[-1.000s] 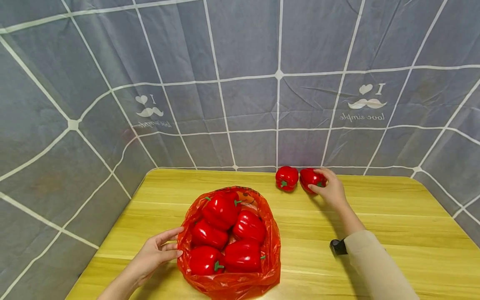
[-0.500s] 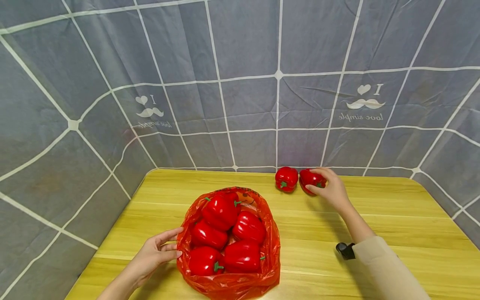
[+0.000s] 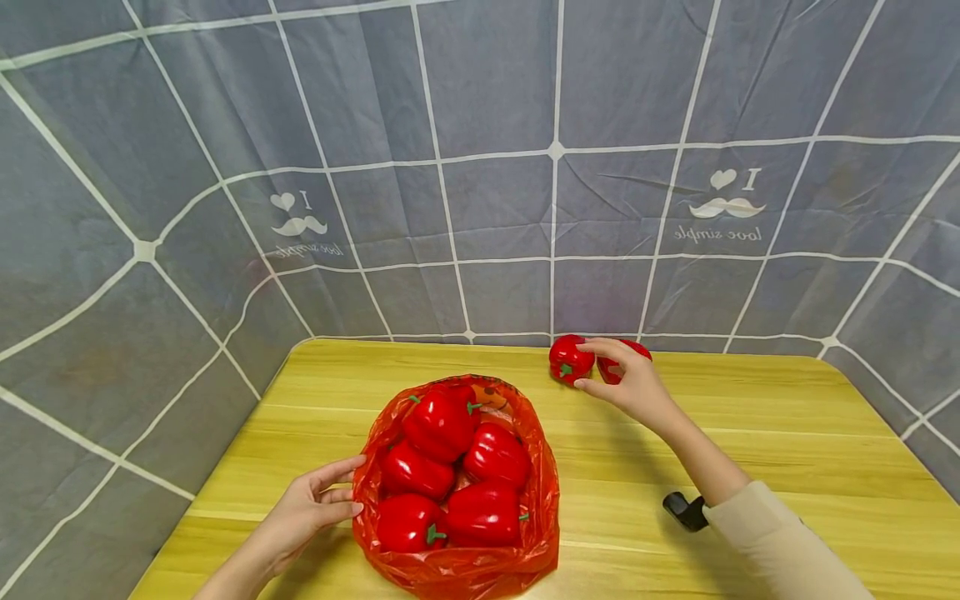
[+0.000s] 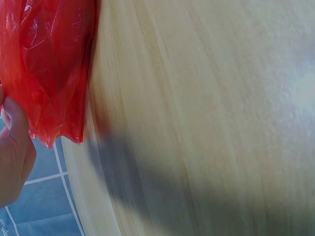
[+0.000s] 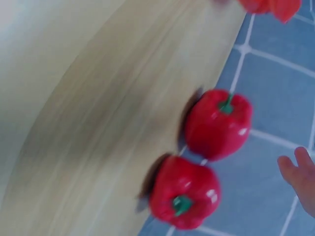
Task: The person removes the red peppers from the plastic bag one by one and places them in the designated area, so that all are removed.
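A red plastic bag (image 3: 457, 571) stands wide-mouthed on the table, with several glossy red bell peppers (image 3: 441, 425) inside. My left hand (image 3: 303, 508) holds its left rim, thumb and index finger on the plastic; the left wrist view shows those fingers at the bag's side (image 4: 54, 64). Two more bell peppers lie by the wall: a left one (image 3: 566, 358) with its green stem facing me, and a right one (image 3: 637, 346) partly hidden by my right hand (image 3: 630, 383). That hand's thumb and index finger are spread at the left pepper. In the right wrist view, its fingertips (image 5: 290, 169) are apart from both peppers.
A grey cloth wall (image 3: 495, 208) with white lines rises behind the wooden table (image 3: 750, 417) and along its sides. A small black device (image 3: 684, 510) sits at my right wrist, near the beige sleeve (image 3: 780, 542).
My right hand has moved left, from around the right bell pepper to the left one. Both peppers stay in place. The left hand and the bag are essentially unchanged.
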A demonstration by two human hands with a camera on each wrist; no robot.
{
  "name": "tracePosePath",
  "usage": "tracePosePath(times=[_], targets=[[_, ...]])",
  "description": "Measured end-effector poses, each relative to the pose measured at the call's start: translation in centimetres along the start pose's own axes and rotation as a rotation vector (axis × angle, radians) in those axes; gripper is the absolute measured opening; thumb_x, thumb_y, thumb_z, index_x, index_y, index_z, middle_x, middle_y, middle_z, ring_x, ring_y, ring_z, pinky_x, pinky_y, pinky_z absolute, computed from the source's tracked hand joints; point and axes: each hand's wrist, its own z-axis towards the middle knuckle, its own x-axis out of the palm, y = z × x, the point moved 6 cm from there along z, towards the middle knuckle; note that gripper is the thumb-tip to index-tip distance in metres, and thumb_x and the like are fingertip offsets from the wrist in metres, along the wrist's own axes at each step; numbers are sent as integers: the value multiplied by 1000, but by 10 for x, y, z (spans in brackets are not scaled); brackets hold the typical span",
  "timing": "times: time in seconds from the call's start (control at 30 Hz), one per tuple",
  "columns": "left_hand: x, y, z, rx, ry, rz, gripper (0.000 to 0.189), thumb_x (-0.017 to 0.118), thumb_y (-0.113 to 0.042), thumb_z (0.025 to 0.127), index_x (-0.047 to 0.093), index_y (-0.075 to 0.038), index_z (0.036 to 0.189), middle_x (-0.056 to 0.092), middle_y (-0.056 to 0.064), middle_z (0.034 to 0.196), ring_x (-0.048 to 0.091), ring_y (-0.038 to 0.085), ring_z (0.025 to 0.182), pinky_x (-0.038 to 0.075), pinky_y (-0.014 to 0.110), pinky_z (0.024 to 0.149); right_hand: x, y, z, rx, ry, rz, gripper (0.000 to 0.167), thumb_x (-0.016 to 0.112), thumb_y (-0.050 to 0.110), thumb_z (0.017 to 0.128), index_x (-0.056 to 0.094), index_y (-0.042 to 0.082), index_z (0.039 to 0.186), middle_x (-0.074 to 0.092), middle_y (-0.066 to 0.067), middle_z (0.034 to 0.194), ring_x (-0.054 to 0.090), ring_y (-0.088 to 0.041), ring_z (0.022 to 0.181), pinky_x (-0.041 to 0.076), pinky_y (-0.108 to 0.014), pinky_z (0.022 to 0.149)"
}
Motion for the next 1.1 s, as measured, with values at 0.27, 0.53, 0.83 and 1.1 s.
tracePosePath(times=[0.27,0.53,0.83,1.1], targets=[[0,0,1,5,7,-8,71,66,1,82,26,11,140,46,7,112,59,10,86,53,25,73,21,30,-1,-16,111,148,47,78,17,76,62,11,120,55,-5,125,52,-21,111,49,-46,86],[0,0,1,-8,3,-5,70,66,1,83,27,10,140,45,8,113,59,9,86,54,25,73,43,47,4,37,213,230,48,77,20,76,61,11,121,57,-5,123,54,-28,113,46,-47,92],[0,2,3,-22,-21,4,66,67,0,81,35,7,139,44,9,113,58,9,85,53,25,73,69,67,13,6,341,289,47,76,20,77,61,9,121,57,-11,123,52,-33,112,45,-50,90],[2,0,3,-16,-27,-7,68,67,1,81,31,9,139,45,8,112,58,8,85,53,24,72,91,83,21,-49,394,275,47,76,19,78,61,8,121,59,-6,121,55,-24,106,48,-46,87]])
